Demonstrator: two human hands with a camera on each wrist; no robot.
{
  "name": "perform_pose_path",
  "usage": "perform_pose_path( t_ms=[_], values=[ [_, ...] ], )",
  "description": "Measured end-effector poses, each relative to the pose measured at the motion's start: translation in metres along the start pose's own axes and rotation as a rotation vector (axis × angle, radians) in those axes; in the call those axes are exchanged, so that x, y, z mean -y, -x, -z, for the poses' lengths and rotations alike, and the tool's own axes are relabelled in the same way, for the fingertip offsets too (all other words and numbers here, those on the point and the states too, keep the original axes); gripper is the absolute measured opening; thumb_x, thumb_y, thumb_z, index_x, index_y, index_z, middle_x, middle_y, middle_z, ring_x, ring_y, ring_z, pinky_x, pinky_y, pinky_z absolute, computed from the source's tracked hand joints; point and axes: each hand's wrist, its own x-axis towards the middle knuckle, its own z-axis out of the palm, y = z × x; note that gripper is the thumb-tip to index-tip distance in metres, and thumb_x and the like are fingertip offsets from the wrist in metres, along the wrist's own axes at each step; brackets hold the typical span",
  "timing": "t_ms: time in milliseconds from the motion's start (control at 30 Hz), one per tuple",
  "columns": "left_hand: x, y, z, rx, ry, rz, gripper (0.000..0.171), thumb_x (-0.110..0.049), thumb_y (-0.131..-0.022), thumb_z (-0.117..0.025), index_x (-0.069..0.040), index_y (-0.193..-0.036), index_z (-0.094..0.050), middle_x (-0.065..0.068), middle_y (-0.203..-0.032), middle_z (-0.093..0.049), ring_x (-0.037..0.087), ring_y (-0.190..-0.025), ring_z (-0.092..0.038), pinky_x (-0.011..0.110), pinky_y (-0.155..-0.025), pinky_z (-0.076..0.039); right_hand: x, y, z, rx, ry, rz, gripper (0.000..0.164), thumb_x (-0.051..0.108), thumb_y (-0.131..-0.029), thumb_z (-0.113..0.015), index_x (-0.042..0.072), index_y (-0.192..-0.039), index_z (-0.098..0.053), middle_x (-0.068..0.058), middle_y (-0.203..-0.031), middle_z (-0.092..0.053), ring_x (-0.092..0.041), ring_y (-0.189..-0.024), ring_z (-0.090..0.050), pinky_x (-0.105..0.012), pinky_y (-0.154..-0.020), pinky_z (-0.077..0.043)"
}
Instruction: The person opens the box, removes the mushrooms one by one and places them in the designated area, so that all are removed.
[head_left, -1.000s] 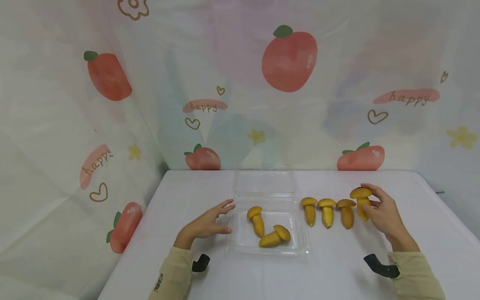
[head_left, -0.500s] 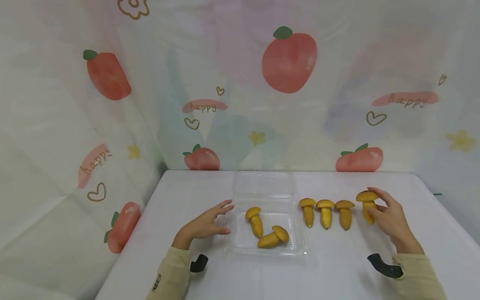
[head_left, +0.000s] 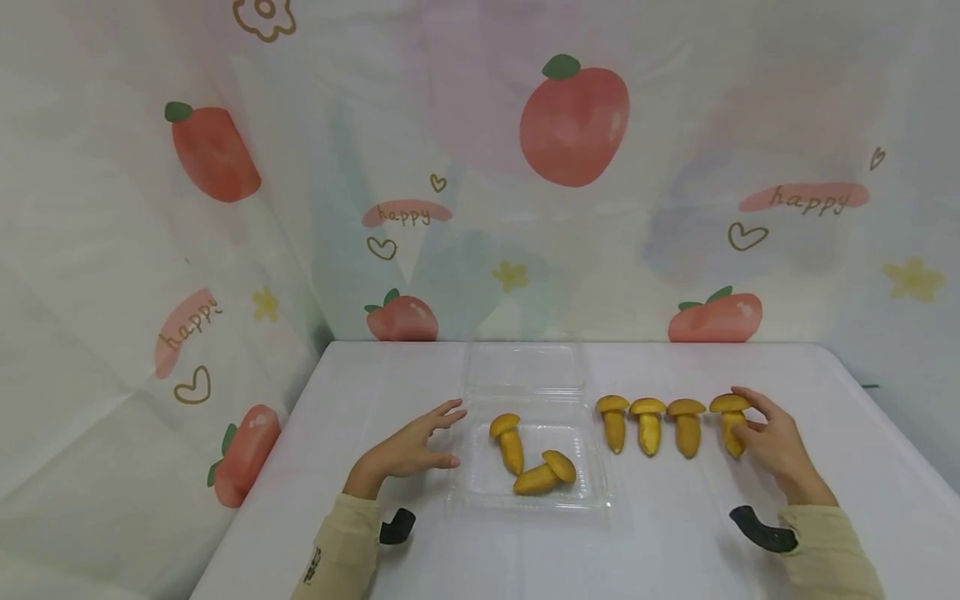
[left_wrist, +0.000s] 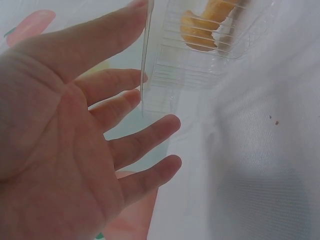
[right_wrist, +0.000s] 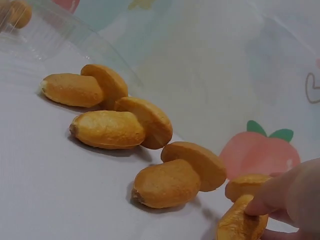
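Observation:
My right hand (head_left: 776, 443) pinches a yellow-brown mushroom (head_left: 729, 405) by its stem and cap, at the right end of a row. To its left lie three more mushrooms (head_left: 687, 429), side by side with caps toward the back. A clear plastic box (head_left: 534, 506) with its lid (head_left: 527, 365) folded back stands left of the row, and two mushrooms (head_left: 511, 450) lie inside. Beside the box's left wall is my left hand (head_left: 408, 446), fingers spread and holding nothing. In the left wrist view its fingertips (left_wrist: 172, 123) are right at the clear rim.
A white-covered table (head_left: 660, 542) bears everything. Behind it and to the left hang fabric walls (head_left: 465, 125) printed with fruit. Black curved pieces (head_left: 763, 530) stick out by both sleeves.
My right hand shifted the held mushroom slightly right, then lowered it to the row's right end. The left hand stays by the box.

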Motion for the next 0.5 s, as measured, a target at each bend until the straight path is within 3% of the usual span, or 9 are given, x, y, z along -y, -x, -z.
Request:
perform_pose_path(
  t_ms=[233, 500],
  values=[
    [0.0020, -0.0002, -0.0005, 0.007, 0.003, 0.001, 0.075, -0.018, -0.092, -0.074, -0.007, -0.157, -0.037, 0.010, -0.170, -0.022, 0.040, -0.154, -0.026, 0.065, -0.121, -0.026, -0.0050, 0.0003, -0.0042, 0.076, 0.006, -0.044, 0.067, -0.001, -0.096, -0.048, -0.003, -0.157, -0.022, -0.042, -0.156, -0.019, -0.059, -0.125, -0.044, -0.008, -0.066, -0.047],
    [0.0039, -0.0028, -0.0013, 0.000, 0.014, 0.016, 0.075, -0.020, -0.092, -0.074, -0.008, -0.157, -0.037, 0.008, -0.170, -0.022, 0.041, -0.154, -0.027, 0.067, -0.119, -0.027, -0.0058, -0.0009, -0.0042, 0.064, 0.028, -0.053, 0.070, 0.003, -0.099, -0.051, -0.001, -0.159, -0.016, -0.044, -0.154, -0.019, -0.062, -0.130, -0.041, -0.009, -0.067, -0.050]
  ],
)
